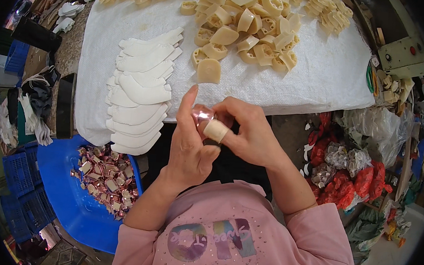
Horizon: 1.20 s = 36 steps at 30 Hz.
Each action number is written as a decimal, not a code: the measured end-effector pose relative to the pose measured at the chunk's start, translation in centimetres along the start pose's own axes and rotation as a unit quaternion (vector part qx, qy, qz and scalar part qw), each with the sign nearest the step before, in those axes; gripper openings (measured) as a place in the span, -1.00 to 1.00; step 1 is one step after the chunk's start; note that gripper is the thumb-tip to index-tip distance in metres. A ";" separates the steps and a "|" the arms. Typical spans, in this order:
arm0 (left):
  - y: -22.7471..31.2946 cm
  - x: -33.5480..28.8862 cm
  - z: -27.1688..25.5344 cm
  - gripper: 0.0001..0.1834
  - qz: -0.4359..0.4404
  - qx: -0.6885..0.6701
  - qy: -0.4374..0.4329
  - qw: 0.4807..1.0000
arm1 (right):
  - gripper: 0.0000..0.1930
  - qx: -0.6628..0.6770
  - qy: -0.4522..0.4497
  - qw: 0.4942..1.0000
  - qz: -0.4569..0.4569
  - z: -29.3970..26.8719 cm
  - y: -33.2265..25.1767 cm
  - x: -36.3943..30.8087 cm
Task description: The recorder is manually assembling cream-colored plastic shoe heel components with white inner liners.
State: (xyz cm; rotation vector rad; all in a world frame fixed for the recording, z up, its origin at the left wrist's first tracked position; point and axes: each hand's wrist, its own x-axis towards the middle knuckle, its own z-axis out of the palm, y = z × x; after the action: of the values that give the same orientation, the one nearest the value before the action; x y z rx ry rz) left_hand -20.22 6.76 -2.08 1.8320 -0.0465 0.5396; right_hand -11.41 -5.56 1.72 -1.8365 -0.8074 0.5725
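In both hands point(187, 148) point(248, 131) sits a piece point(202, 112) — shiny pink.

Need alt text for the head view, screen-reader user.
A person's left hand and right hand hold a shiny pink piece before a white-covered table bearing overlapping white pieces and heaped beige parts. At lower left, a blue tub holds pink-and-beige pieces.

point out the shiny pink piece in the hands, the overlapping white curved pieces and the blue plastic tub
Shiny pink rounded piece point(203, 113): head view, on its glossy surface.
Overlapping flat white curved pieces point(142, 91): head view, middle of the row.
Blue plastic tub point(59, 185): head view, bare inner wall at left.
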 end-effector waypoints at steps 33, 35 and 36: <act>1.7 0.8 0.4 -0.49 0.055 0.190 0.067 0.978 | -0.81 0.213 0.091 0.969 -0.090 2.1 3.5 -0.6; 1.6 0.9 0.5 -0.48 0.044 0.196 0.084 0.976 | -0.80 0.207 0.105 0.969 -0.083 2.7 3.9 -0.5; 1.5 1.0 0.5 -0.48 0.063 0.230 0.081 0.968 | -0.80 0.268 0.108 0.956 -0.038 3.0 4.1 -0.6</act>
State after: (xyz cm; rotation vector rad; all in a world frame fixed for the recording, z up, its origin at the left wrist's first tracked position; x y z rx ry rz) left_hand -19.60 6.06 -0.45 2.2389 0.0801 0.8422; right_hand -12.81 -5.30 -3.15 -1.3323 -0.5077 0.4733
